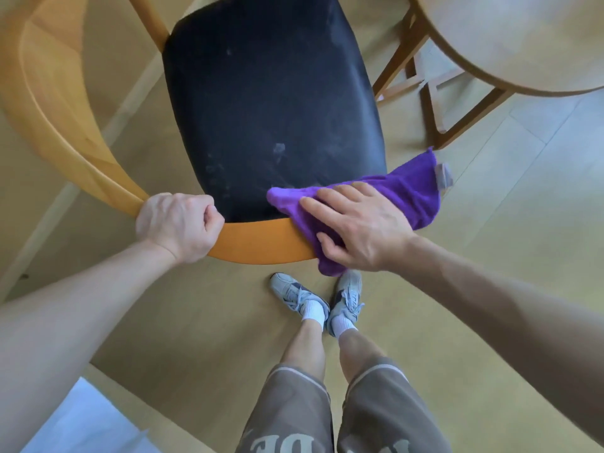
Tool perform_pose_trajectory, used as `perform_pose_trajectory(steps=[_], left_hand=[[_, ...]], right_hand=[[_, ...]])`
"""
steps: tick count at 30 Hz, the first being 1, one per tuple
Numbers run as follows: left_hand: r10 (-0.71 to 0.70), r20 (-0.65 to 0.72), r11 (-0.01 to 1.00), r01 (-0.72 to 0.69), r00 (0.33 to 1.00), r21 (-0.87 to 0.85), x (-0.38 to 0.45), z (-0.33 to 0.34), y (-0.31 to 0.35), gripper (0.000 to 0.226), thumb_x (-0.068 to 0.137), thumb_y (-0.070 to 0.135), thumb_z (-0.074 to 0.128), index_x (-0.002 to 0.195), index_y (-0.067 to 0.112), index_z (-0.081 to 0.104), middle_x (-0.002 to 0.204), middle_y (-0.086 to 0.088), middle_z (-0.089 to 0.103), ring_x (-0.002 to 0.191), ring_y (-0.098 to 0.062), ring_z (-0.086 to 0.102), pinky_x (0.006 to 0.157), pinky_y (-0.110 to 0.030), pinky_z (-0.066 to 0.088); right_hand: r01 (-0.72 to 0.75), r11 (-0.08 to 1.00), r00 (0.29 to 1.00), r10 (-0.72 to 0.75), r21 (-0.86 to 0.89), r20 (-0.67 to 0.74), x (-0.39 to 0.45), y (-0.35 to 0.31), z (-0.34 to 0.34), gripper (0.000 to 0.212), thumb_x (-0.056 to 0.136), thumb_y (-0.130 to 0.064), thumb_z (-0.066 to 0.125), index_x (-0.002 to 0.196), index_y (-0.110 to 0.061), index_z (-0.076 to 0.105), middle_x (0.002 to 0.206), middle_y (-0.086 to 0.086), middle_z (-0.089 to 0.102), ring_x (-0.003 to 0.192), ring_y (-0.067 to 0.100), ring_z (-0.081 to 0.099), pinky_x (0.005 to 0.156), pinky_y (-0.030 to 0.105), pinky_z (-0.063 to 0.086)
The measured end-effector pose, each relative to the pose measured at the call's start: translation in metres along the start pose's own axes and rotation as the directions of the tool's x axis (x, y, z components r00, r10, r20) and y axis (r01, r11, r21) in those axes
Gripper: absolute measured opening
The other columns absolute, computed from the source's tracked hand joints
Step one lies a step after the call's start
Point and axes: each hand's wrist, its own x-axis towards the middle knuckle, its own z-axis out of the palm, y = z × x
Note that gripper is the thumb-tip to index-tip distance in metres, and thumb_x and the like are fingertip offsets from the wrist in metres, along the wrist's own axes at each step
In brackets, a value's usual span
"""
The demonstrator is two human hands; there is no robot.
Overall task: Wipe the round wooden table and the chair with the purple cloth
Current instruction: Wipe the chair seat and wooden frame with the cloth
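Forearms: both reach down and forward from the bottom corners of the view, closest to the camera, with the person's shorts and shoes [315, 297] below them on the floor.
Left hand [178, 225]: fist curled tight round the curved wooden backrest rail [261, 243], likely to steady the chair while the other hand rubs.
Right hand [356, 228]: fingers straight and spread, palm pressing flat on the purple cloth [408, 191]; nothing is pinched, the cloth is held by downward pressure only.
Purple cloth: draped over the right end of the backrest rail, with one part lapping onto the near right corner of the black seat [271, 106] and another hanging past the seat's right edge, a grey tag at its far corner.
Chair: seen from behind and above; the black seat shows pale smudges near its middle and near edge, so it appears not yet wiped clean.
Round wooden table [523, 37]: top right corner of the view, well apart from the cloth.
Step in hand: judged to be wiping the chair's rail at its right end.
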Motion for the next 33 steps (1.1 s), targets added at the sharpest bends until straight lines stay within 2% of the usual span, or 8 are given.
perform_pose_trajectory(steps=[4, 7, 15, 18, 21, 25, 31, 33], left_hand=[[0.014, -0.013, 1.0, -0.014, 1.0, -0.013, 0.003, 0.002, -0.001, 0.039, 0.097, 0.035, 0.044, 0.059, 0.027, 0.044, 0.054, 0.008, 0.045, 0.05, -0.019, 0.048, 0.056, -0.028, 0.038], [0.021, -0.003, 1.0, -0.021, 1.0, -0.003, 0.003, 0.003, -0.002, 0.037, 0.094, 0.042, 0.038, 0.059, 0.03, 0.04, 0.054, 0.011, 0.043, 0.049, -0.012, 0.045, 0.056, -0.026, 0.034], [-0.022, -0.015, 1.0, 0.023, 1.0, 0.006, 0.004, 0.005, -0.003, 0.038, 0.093, 0.046, 0.036, 0.06, 0.028, 0.046, 0.055, 0.012, 0.048, 0.051, -0.014, 0.051, 0.057, -0.029, 0.041], [-0.002, -0.054, 1.0, 0.0, 0.999, -0.029, 0.004, 0.005, -0.003, 0.038, 0.09, 0.046, 0.03, 0.056, 0.03, 0.035, 0.051, 0.013, 0.041, 0.045, -0.009, 0.038, 0.055, -0.026, 0.031], [0.027, -0.073, 0.998, -0.031, 0.997, -0.058, 0.003, 0.005, -0.003, 0.037, 0.089, 0.046, 0.03, 0.057, 0.031, 0.036, 0.05, 0.013, 0.04, 0.043, -0.006, 0.029, 0.055, -0.023, 0.023], [0.021, 0.0, 0.999, -0.021, 1.0, -0.043, 0.003, 0.005, -0.004, 0.037, 0.092, 0.042, 0.038, 0.062, 0.024, 0.05, 0.056, 0.006, 0.053, 0.05, -0.019, 0.05, 0.057, -0.028, 0.039], [0.071, 0.053, 0.995, -0.067, 0.996, -0.07, 0.007, -0.003, -0.004, 0.035, 0.09, 0.037, 0.034, 0.062, 0.022, 0.048, 0.057, 0.005, 0.049, 0.053, -0.024, 0.047, 0.062, -0.032, 0.031], [0.081, 0.043, 0.993, -0.077, 0.996, -0.084, 0.007, -0.004, -0.004, 0.034, 0.088, 0.036, 0.032, 0.06, 0.022, 0.045, 0.055, 0.006, 0.044, 0.052, -0.024, 0.044, 0.062, -0.032, 0.029]], right_hand=[[-0.493, 0.869, 0.856, 0.493, 0.039, -0.155, 0.002, -0.001, -0.002, 0.034, 0.093, -0.041, 0.044, 0.085, -0.015, 0.063, 0.083, 0.003, 0.063, 0.085, 0.032, 0.059, 0.095, 0.042, 0.04], [-0.669, 0.718, 0.678, 0.695, 0.191, -0.238, 0.017, -0.053, 0.01, 0.026, 0.093, -0.033, 0.048, 0.095, -0.017, 0.068, 0.097, -0.001, 0.065, 0.107, 0.027, 0.057, 0.118, 0.044, 0.025], [-0.032, 0.999, 0.996, 0.035, 0.035, -0.085, 0.009, -0.049, 0.018, 0.051, 0.096, -0.033, 0.042, 0.145, -0.017, 0.048, 0.133, 0.006, 0.057, 0.118, 0.033, 0.051, 0.107, 0.05, 0.036], [-0.181, 0.978, 0.978, 0.19, 0.103, -0.09, 0.004, -0.008, 0.006, 0.037, 0.091, -0.032, 0.048, 0.121, -0.015, 0.061, 0.108, 0.004, 0.065, 0.097, 0.032, 0.059, 0.094, 0.043, 0.041], [-0.546, 0.817, 0.79, 0.576, 0.188, -0.209, 0.009, -0.034, 0.006, 0.025, 0.088, -0.029, 0.05, 0.1, -0.016, 0.068, 0.098, -0.001, 0.067, 0.098, 0.029, 0.06, 0.108, 0.041, 0.035], [-0.769, 0.559, 0.514, 0.829, 0.309, -0.22, 0.046, -0.114, 0.019, 0.034, 0.088, -0.029, 0.05, 0.113, -0.019, 0.07, 0.119, -0.003, 0.066, 0.129, 0.029, 0.05, 0.123, 0.05, 0.017], [-0.356, 0.933, 0.918, 0.36, 0.055, -0.167, 0.028, -0.098, 0.022, 0.046, 0.094, -0.033, 0.046, 0.132, -0.015, 0.062, 0.13, 0.005, 0.062, 0.117, 0.034, 0.055, 0.114, 0.054, 0.031], [-0.263, 0.965, 0.961, 0.264, 0.018, -0.083, 0.016, -0.065, 0.014, 0.047, 0.093, -0.035, 0.044, 0.132, -0.013, 0.06, 0.126, 0.007, 0.063, 0.109, 0.034, 0.056, 0.106, 0.049, 0.037]])
